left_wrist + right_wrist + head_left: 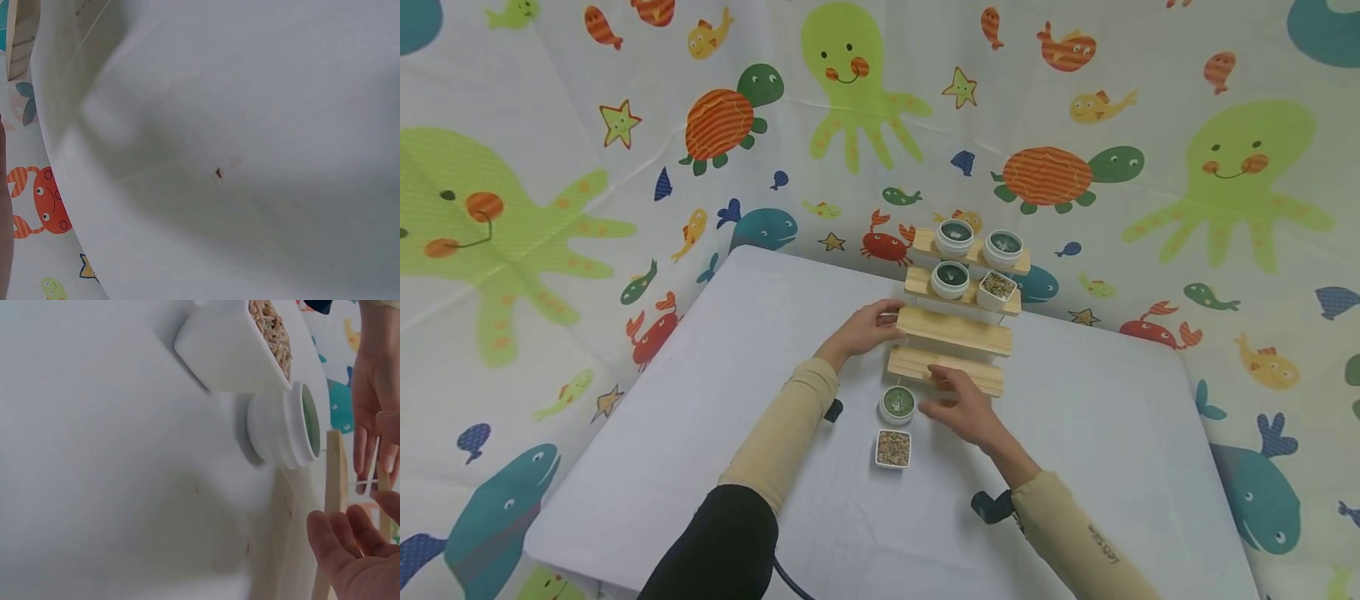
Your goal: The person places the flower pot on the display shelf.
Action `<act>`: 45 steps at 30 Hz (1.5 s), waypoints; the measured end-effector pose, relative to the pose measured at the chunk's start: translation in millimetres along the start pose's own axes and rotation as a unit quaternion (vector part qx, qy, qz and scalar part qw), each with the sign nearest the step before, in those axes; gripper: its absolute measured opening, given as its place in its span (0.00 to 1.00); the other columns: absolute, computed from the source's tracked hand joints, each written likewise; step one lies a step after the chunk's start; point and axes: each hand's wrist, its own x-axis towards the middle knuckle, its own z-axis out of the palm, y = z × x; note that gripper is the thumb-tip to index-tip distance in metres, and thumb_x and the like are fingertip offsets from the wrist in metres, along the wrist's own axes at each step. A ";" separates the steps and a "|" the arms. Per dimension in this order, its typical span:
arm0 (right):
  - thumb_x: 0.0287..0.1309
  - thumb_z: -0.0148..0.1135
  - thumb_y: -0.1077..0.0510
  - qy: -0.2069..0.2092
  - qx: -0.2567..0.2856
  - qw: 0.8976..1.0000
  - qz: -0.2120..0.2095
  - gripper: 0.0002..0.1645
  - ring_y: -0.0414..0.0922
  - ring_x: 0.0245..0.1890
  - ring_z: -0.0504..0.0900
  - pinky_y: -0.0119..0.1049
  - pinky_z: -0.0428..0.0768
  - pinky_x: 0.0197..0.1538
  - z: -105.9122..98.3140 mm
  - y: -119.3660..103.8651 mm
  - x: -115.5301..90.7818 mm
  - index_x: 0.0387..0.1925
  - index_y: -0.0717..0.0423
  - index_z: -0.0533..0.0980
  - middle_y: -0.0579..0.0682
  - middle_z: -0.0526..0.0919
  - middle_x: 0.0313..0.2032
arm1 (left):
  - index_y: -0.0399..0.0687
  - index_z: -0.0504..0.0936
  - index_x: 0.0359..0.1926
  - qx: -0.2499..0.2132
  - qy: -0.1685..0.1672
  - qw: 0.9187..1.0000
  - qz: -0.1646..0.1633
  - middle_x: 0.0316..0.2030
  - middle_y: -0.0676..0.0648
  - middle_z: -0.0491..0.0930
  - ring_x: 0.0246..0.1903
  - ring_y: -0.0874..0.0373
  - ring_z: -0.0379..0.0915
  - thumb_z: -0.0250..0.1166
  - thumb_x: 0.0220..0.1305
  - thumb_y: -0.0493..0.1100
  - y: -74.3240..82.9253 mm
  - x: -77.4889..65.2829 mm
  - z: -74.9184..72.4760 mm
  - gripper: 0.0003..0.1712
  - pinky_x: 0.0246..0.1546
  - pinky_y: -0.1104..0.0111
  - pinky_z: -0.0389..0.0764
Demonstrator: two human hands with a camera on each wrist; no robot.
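Left hand: [867,327] centre of the frame, at the left end of the wooden stand's [955,331] second-lowest step; fingers part-bent around that end, whether gripping I cannot tell.
Loose bowls: below centre, a square bowl of grains [892,450] nearest the wearer, a green-filled round bowl [898,403] just beyond, before the lowest step.
Stand's bowls: upper centre-right, four on the top two steps.
Right hand: [967,407] right of centre, fingers loosely spread, holding nothing.
Step in hand: apparently steadying the stand.
Next move: probably calls for grasping the round bowl.
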 end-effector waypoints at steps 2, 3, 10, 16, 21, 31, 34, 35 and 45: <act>0.50 0.68 0.53 -0.005 0.002 1.000 0.002 0.40 0.58 0.58 0.70 0.48 0.77 0.57 2.1 1.0 -0.1 0.64 0.52 0.62 0.56 0.68 0.58 | 0.50 0.62 0.65 0.001 -0.001 1.000 0.001 0.63 0.48 0.65 0.61 0.57 0.65 0.65 0.57 0.48 -0.1 -0.3 -0.1 0.36 0.60 0.68 0.72; 0.50 0.68 0.53 -0.007 0.004 1.000 0.002 0.40 0.58 0.58 0.69 0.48 0.77 0.57 3.3 1.4 -0.1 0.64 0.52 0.62 0.56 0.67 0.59 | 0.50 0.62 0.65 0.002 -0.001 1.000 0.001 0.64 0.48 0.65 0.61 0.57 0.65 0.65 0.57 0.48 0.0 -0.4 -0.2 0.36 0.60 0.68 0.72; 0.51 0.66 0.53 -0.021 0.007 1.000 -0.004 0.38 0.57 0.59 0.68 0.48 0.76 0.58 9.3 1.4 -1.2 0.63 0.53 0.63 0.56 0.67 0.60 | 0.50 0.62 0.65 0.006 0.002 1.000 0.005 0.64 0.48 0.65 0.61 0.56 0.66 0.65 0.57 0.48 1.4 -0.8 -1.6 0.36 0.60 0.69 0.72; 0.51 0.67 0.51 -0.024 0.003 1.000 -0.001 0.37 0.57 0.57 0.70 0.47 0.77 0.56 14.3 2.9 -2.6 0.62 0.52 0.64 0.56 0.68 0.59 | 0.50 0.62 0.65 0.001 0.002 1.000 0.007 0.64 0.48 0.65 0.61 0.56 0.66 0.65 0.57 0.48 1.6 -0.5 -2.2 0.36 0.60 0.69 0.72; 0.50 0.67 0.50 -0.025 -0.013 1.000 0.014 0.37 0.53 0.57 0.72 0.43 0.78 0.55 20.4 6.9 -2.0 0.62 0.51 0.65 0.53 0.70 0.58 | 0.50 0.62 0.65 0.003 0.002 1.000 0.006 0.64 0.48 0.65 0.61 0.56 0.66 0.65 0.57 0.48 1.5 -1.2 -2.3 0.36 0.60 0.69 0.72; 0.50 0.67 0.53 -0.025 -0.009 1.000 0.011 0.36 0.52 0.54 0.74 0.43 0.80 0.52 30.1 9.8 1.3 0.61 0.52 0.66 0.53 0.72 0.56 | 0.49 0.62 0.65 0.005 0.002 1.000 0.010 0.63 0.47 0.65 0.61 0.56 0.66 0.65 0.58 0.47 1.6 -1.5 -1.2 0.36 0.60 0.70 0.72; 0.49 0.68 0.53 -0.022 -0.010 1.000 0.013 0.36 0.52 0.53 0.75 0.45 0.79 0.52 32.9 9.9 2.4 0.61 0.52 0.67 0.53 0.73 0.55 | 0.49 0.62 0.65 0.005 0.004 1.000 0.007 0.63 0.48 0.65 0.61 0.57 0.66 0.65 0.57 0.48 1.6 -1.4 -0.8 0.36 0.60 0.70 0.72; 0.49 0.68 0.53 -0.020 -0.009 1.000 0.014 0.36 0.52 0.53 0.75 0.45 0.79 0.52 33.8 10.0 2.9 0.61 0.52 0.67 0.53 0.73 0.55 | 0.49 0.62 0.65 0.005 0.005 1.000 0.007 0.63 0.48 0.65 0.61 0.57 0.66 0.65 0.57 0.48 1.6 -1.4 -0.7 0.36 0.60 0.70 0.72; 0.47 0.69 0.54 -0.010 -0.009 1.000 0.025 0.36 0.49 0.51 0.76 0.40 0.80 0.50 42.6 16.0 9.0 0.60 0.50 0.68 0.50 0.73 0.56 | 0.49 0.62 0.65 0.003 0.003 1.000 0.009 0.64 0.48 0.64 0.61 0.57 0.65 0.65 0.58 0.47 0.6 -1.1 0.6 0.36 0.60 0.70 0.72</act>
